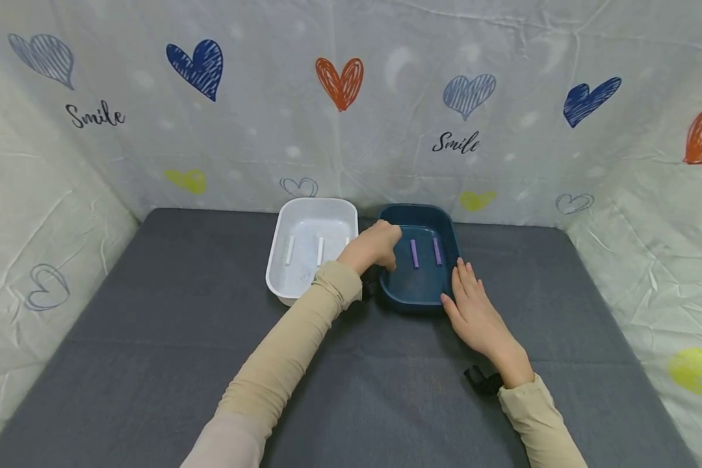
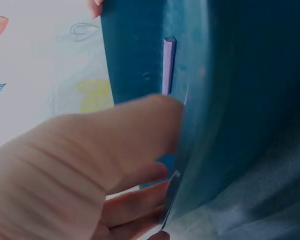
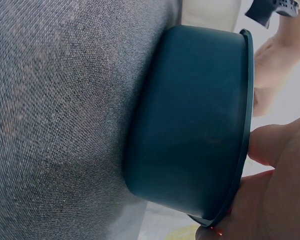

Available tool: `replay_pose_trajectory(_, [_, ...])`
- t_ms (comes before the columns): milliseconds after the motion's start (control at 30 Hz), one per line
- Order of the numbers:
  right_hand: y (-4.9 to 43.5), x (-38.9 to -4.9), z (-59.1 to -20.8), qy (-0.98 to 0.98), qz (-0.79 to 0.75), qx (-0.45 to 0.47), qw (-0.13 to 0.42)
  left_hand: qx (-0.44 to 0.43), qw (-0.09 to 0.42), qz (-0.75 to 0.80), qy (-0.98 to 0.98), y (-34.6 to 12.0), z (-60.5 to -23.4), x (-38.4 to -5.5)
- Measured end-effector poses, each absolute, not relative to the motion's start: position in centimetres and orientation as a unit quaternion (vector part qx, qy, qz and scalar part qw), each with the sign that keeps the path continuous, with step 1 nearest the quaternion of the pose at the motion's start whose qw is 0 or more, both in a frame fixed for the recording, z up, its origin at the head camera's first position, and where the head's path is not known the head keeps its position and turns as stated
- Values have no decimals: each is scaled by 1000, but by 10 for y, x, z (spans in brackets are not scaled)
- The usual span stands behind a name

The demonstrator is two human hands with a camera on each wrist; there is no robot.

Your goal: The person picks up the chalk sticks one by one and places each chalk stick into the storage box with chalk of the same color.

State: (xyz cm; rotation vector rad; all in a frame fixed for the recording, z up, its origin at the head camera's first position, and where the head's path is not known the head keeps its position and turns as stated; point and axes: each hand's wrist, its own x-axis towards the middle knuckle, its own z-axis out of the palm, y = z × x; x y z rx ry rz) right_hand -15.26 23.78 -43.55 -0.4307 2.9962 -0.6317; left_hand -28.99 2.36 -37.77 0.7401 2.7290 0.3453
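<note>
My left hand (image 1: pixel 376 247) reaches over the near-left side of a dark blue tray (image 1: pixel 415 304), fingers bent downward. In the left wrist view its thumb (image 2: pixel 140 122) and fingers are at the tray's rim; whether they pinch anything is hidden. Two short purple sticks (image 1: pixel 414 254) lie parallel on the tray floor, and one purple stick (image 2: pixel 168 65) shows beyond the thumb. My right hand (image 1: pixel 476 315) rests its extended fingers against the right rim of the blue tray. In the right wrist view the fingers and thumb (image 3: pixel 270 145) touch that rim from above.
A white tray (image 1: pixel 273 273) stands left of the blue one, holding white sticks (image 1: pixel 320 251) in a row; my left forearm partly covers it. Both trays sit at the far edge of a grey cloth-covered table (image 1: pixel 169 312). A heart-printed curtain (image 1: pixel 386 117) hangs right behind.
</note>
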Motion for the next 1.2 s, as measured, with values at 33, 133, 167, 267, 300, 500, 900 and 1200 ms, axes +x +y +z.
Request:
replay_pose_trajectory(33, [238, -153, -435, 969, -204, -139, 24, 254, 145, 113, 949, 25, -379, -290])
replay_pose_trajectory(133, [238, -152, -435, 968, -206, -138, 24, 247, 141, 92, 954, 30, -381, -292])
replay_pose_trajectory(167, [238, -152, -435, 968, -207, -138, 25, 244, 140, 87, 956, 31, -382, -293])
replay_pose_trajectory(267, [238, -153, -436, 968, -207, -138, 24, 240, 139, 71, 958, 33, -386, -296])
replay_pose_trajectory(300, [238, -153, -436, 968, -206, -138, 24, 240, 138, 64, 959, 34, -387, -297])
replay_pose_trajectory(500, [239, -153, -437, 969, -204, -140, 19, 238, 142, 32, 960, 36, -388, -301])
replay_pose_trajectory(900, [239, -154, -436, 969, -204, -138, 19, 195, 166, 11, 967, 48, -387, -301])
replay_pose_trajectory(1200, [239, -154, -437, 969, -205, -139, 17, 210, 141, 20, 967, 43, -400, -302])
